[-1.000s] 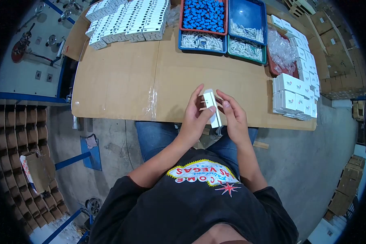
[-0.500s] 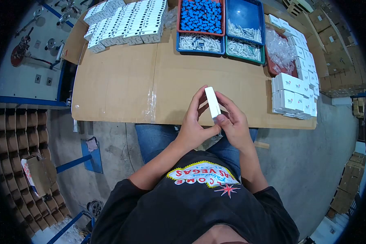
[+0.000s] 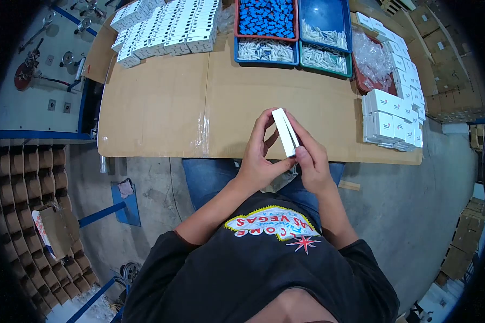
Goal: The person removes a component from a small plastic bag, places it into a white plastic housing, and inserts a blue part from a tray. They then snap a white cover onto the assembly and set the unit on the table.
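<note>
A small white box (image 3: 283, 132) is held upright between my two hands, just over the table's near edge. My left hand (image 3: 257, 159) grips its left side, fingers along the far end and thumb at the near end. On the right, my right hand (image 3: 313, 160) holds it with the fingers along the side and the thumb at the near corner. A dark slit runs lengthwise along the box, where a flap or panel stands slightly apart. What is inside cannot be seen.
Rows of white boxes (image 3: 170, 27) stand at the back left of the cardboard-covered table (image 3: 151, 113). Trays hold blue pieces (image 3: 267, 19) and white tubular pieces (image 3: 265, 51). At the right are stacked white boxes (image 3: 390, 118) and clear plastic bags (image 3: 373, 62).
The slit along the white box has widened, and the box has turned slightly between my hands. Both hands still hold it. The whole view has shifted a little.
</note>
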A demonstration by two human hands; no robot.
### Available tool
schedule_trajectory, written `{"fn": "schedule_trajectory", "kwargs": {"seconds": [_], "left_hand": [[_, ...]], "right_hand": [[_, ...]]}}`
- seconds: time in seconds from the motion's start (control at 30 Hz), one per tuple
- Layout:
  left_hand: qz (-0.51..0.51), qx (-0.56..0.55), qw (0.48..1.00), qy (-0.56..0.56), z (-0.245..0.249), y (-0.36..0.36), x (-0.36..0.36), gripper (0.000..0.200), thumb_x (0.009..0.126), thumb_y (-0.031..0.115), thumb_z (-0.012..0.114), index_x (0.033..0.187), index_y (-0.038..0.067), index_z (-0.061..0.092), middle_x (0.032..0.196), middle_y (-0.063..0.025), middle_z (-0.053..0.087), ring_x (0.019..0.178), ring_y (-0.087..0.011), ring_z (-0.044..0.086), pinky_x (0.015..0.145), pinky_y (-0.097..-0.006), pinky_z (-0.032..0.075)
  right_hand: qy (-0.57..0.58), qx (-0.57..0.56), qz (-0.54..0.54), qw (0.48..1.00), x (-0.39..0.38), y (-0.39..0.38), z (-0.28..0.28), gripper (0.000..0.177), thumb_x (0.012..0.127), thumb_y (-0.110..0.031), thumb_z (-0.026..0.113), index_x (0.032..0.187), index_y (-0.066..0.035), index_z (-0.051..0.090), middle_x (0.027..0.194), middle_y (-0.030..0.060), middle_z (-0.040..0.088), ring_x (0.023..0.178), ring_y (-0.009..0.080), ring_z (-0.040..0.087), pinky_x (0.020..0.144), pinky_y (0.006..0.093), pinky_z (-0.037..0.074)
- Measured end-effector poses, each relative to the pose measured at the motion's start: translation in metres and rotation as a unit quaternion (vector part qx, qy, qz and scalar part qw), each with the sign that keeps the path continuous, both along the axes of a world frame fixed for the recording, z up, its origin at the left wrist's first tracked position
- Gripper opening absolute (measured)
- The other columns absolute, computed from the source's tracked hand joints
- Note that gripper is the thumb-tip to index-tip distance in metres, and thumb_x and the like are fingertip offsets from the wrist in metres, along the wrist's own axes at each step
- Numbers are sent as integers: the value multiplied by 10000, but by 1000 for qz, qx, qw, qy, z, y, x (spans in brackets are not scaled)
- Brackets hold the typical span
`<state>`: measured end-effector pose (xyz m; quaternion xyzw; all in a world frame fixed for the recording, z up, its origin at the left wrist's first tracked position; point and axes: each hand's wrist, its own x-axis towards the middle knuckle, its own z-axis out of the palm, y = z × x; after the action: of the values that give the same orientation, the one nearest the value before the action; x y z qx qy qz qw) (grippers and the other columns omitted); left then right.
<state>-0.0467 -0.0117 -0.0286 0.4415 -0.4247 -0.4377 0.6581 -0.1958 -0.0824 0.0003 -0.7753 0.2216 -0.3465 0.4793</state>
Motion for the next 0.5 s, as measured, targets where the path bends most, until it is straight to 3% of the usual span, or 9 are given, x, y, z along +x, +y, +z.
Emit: {"fn": "schedule_trajectory", "kwargs": {"seconds": [0.07,0.1,0.17,0.3,0.37,0.4,0.43,0.47,0.5], "left_hand": [[-10,-15,997,-78,1,-2,4,1046,711,14,834,1593,61,274,1597,-163,333,1527,-319,326,1220,-480,358],[-10,-17,997,-79,1,-2,7,1046,711,14,834,1593,61,274,1597,-163,333,1527,-319,326,1220,-480,358],[-9,-68,966,-248,1,-3,10,1029,705,25,818,1592,85,299,1618,-188,299,1537,-361,296,1230,-477,326],[-5,-65,948,-313,6,-1,8,1057,709,30,795,1625,119,275,1640,-199,268,1537,-390,283,1222,-474,316],[-53,-5,972,-230,5,2,9,963,823,127,732,1654,157,246,1656,-176,264,1478,-337,381,1168,-453,381],[-53,-4,972,-230,3,2,8,963,823,127,732,1654,157,246,1656,-176,264,1478,-337,381,1168,-453,381],[-131,127,983,27,-2,0,8,902,883,200,670,1665,171,221,1622,-154,319,1409,-297,447,1136,-433,410],[-197,245,906,282,-7,-1,8,844,944,274,609,1676,185,196,1589,-132,373,1340,-258,512,1104,-414,439],[-216,203,861,414,-6,4,8,664,1048,442,487,1628,177,302,1410,-79,532,1178,-173,587,1013,-369,486]], "right_hand": [[-73,129,-19,989,1,1,-6,510,1086,-242,526,1516,23,457,1521,228,522,1415,314,514,1131,408,426],[-73,127,-19,989,1,-1,-1,510,1086,-242,526,1516,23,457,1521,228,522,1415,314,514,1131,408,426],[-64,295,-23,953,-1,-4,11,557,1028,-206,654,1500,21,465,1448,187,571,1349,259,546,1125,397,430],[-26,317,-48,947,1,-8,10,622,975,-195,739,1498,9,471,1386,151,599,1268,224,578,1101,378,449],[-26,156,-85,984,0,-10,2,663,938,-200,779,1494,4,481,1416,164,592,1304,251,574,1110,384,443],[-26,157,-85,984,-3,-11,-1,663,938,-200,779,1494,4,481,1416,164,592,1304,251,574,1110,384,443],[14,74,-77,994,-7,-13,-3,697,915,-198,796,1502,1,477,1439,171,580,1328,266,562,1118,390,438],[53,-10,-69,996,-9,-14,-4,732,892,-196,812,1511,-1,473,1462,178,568,1353,280,551,1127,395,433],[51,-11,-67,996,-7,-12,-3,732,892,-196,812,1511,-1,473,1462,178,568,1353,280,551,1127,395,433]]}}
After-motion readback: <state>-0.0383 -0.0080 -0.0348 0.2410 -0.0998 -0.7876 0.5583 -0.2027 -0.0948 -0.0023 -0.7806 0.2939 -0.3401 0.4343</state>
